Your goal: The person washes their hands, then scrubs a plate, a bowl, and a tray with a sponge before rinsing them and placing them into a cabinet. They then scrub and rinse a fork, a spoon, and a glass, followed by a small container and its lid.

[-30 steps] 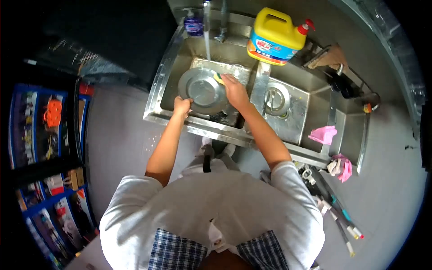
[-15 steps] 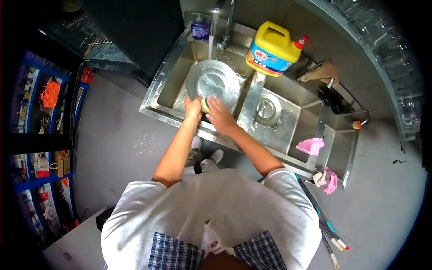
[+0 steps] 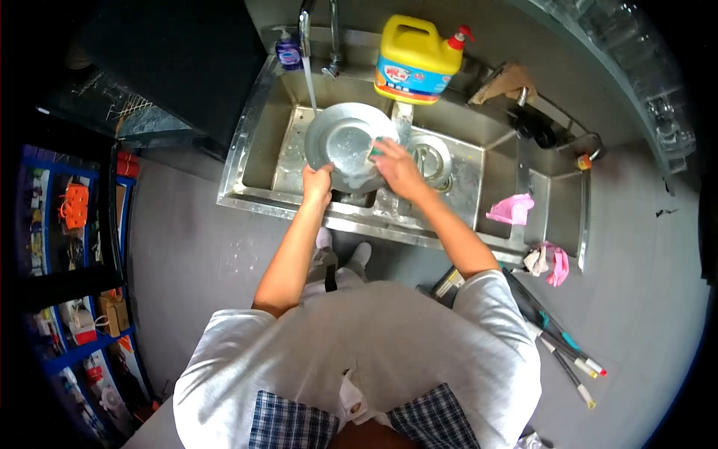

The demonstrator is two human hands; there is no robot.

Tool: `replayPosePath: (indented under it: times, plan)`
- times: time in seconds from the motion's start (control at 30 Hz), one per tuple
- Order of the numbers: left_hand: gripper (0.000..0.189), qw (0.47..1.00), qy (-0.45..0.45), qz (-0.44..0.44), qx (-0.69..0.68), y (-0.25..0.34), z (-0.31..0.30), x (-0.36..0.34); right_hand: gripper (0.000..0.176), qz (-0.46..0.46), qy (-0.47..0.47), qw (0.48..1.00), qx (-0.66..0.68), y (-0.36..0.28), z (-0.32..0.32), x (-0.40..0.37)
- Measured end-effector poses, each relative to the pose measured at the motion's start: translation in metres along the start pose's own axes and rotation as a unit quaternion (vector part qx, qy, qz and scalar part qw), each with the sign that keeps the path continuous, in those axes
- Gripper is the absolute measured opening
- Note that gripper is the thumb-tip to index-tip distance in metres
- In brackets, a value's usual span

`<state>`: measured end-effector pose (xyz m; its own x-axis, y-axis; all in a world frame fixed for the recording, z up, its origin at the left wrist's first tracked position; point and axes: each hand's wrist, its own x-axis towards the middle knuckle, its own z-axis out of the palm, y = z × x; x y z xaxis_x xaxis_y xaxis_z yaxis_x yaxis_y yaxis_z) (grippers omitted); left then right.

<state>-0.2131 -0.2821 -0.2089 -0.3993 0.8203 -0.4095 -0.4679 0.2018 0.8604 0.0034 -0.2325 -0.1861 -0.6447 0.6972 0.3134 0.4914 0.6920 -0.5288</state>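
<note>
At upper centre, the left hand (image 3: 317, 182) grips a round metal dish (image 3: 348, 144) by its rim over the sink (image 3: 263, 142); the right hand (image 3: 399, 169), partly curled, holds a green sponge (image 3: 375, 148) at the dish's right side.

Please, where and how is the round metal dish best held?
Probably by the broad rim of the metal dish, coming from the near left, where the left hand holds it: the rim circles the hollow, leaving the middle free for the sponge.
</note>
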Motion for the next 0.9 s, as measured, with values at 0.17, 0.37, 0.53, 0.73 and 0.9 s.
replayPosePath:
  times: [0.17, 0.37, 0.53, 0.73, 0.9]
  plan:
    - [0.026, 1.000, -0.001, 0.005, -0.001, 0.001, 0.011, -0.007, 0.050, 0.198, 0.247, 0.948, -0.028, -0.004, -0.005, 0.002]
    - [0.025, 0.991, -0.027, 0.101, 0.083, -0.005, 0.022, -0.018, 0.084, 0.474, 0.215, 0.853, 0.039, -0.026, 0.026, 0.000]
    - [0.027, 0.970, -0.116, 0.132, 0.170, -0.005, 0.036, -0.032, 0.070, 0.438, 0.224, 0.862, -0.122, 0.002, 0.045, 0.001]
    - [0.025, 0.974, -0.194, 0.054, 0.105, -0.027, 0.018, -0.018, 0.064, 0.236, 0.153, 0.946, -0.163, 0.021, 0.000, 0.066]
    - [0.036, 0.985, -0.166, -0.040, -0.001, 0.000, 0.019, -0.010, 0.057, 0.083, 0.045, 0.987, -0.133, -0.033, 0.017, 0.090]
